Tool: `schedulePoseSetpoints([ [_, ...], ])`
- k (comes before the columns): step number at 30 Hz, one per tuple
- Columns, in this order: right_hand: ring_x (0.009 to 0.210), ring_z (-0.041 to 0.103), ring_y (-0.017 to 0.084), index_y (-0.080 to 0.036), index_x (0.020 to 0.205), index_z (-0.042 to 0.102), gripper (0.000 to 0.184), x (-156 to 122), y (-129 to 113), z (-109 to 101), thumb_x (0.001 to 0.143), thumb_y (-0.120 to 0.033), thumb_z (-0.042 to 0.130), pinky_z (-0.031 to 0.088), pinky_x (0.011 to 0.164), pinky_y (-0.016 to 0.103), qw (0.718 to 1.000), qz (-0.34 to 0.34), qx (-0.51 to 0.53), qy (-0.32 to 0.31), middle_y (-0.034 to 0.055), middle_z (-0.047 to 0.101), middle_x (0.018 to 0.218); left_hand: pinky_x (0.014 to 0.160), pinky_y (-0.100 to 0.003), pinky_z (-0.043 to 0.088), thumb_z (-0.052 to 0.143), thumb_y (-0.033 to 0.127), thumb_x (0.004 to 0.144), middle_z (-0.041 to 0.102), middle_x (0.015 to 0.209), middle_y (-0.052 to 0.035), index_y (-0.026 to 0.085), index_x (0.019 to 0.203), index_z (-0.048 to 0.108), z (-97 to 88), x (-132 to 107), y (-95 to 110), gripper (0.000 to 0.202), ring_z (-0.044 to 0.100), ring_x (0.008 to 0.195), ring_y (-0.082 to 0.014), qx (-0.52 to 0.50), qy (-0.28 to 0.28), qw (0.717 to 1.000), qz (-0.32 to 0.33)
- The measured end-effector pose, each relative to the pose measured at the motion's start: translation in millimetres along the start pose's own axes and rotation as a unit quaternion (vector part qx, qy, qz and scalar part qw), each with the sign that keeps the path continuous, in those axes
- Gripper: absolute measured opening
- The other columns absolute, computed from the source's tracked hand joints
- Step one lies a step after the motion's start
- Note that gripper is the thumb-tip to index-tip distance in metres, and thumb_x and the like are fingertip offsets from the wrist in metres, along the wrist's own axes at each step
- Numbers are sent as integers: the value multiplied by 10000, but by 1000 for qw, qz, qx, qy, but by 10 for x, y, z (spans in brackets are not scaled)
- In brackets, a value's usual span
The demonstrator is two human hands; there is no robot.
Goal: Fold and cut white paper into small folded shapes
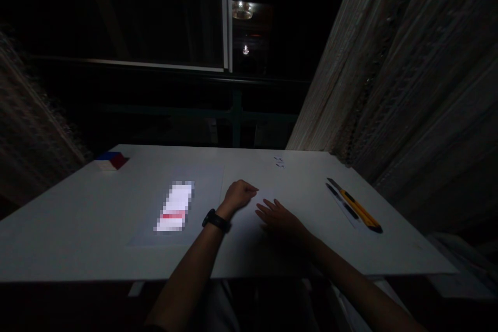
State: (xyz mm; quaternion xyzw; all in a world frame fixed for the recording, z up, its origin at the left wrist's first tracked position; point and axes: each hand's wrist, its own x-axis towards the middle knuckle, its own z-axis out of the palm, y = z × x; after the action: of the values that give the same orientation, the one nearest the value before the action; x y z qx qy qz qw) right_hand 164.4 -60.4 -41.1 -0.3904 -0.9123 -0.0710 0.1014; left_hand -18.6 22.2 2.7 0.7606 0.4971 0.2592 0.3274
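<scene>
My left hand (238,195), with a black watch (216,220) at its wrist, is closed near the middle of the white table (78,228). Its fingertips press together toward the right; what they hold, if anything, is too small and dark to make out. Just right of it, my right hand (280,218) is open, palm down, with its fingers spread low over the pale surface. A gap separates the two hands. Whether paper lies beneath them is hard to tell in the dim light. Beyond them rest several small pale pieces with dark marks (279,161).
A bright, blurred-out screen (176,207) lies on a pale sheet (143,236) at left. A yellow utility knife (356,205) and a dark pen (342,201) lie at right. A blue, red and white block (111,161) sits far left. Curtains (342,62) flank the table.
</scene>
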Motion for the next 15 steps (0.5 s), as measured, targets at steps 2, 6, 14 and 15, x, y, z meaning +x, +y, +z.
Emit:
schedulePoseSetpoints([
  [2,1287,362,279,-180,1272,480,409,-40,-1,11,878,-291,473,316,1022,525,1000,-6,-3,8,129,456,1358,773,-263,455,603,218,735,710,962,-71,225,946,716,7,1,-7,239,641,890,-192,-4,3,1000,5],
  [6,1303,328,297,-233,1330,409,468,-97,-13,-20,870,-267,490,313,1009,551,999,-37,-6,2,111,408,1397,769,-262,453,607,216,740,708,966,-76,227,941,718,3,-12,11,230,645,887,-194,5,10,1000,8],
  [14,1313,306,296,-242,1377,329,527,-157,-36,-56,871,-260,477,312,1007,555,997,-70,-15,-13,105,379,1416,855,-254,426,623,193,740,707,979,-26,284,935,714,-40,-81,109,234,629,955,-183,21,26,999,36],
  [15,1310,311,299,-239,1373,338,522,-159,-44,-65,871,-266,479,315,1004,556,997,-69,-15,-9,107,387,1411,859,-257,425,619,194,745,708,977,-23,287,939,712,-37,-84,103,235,630,956,-184,24,29,998,46],
])
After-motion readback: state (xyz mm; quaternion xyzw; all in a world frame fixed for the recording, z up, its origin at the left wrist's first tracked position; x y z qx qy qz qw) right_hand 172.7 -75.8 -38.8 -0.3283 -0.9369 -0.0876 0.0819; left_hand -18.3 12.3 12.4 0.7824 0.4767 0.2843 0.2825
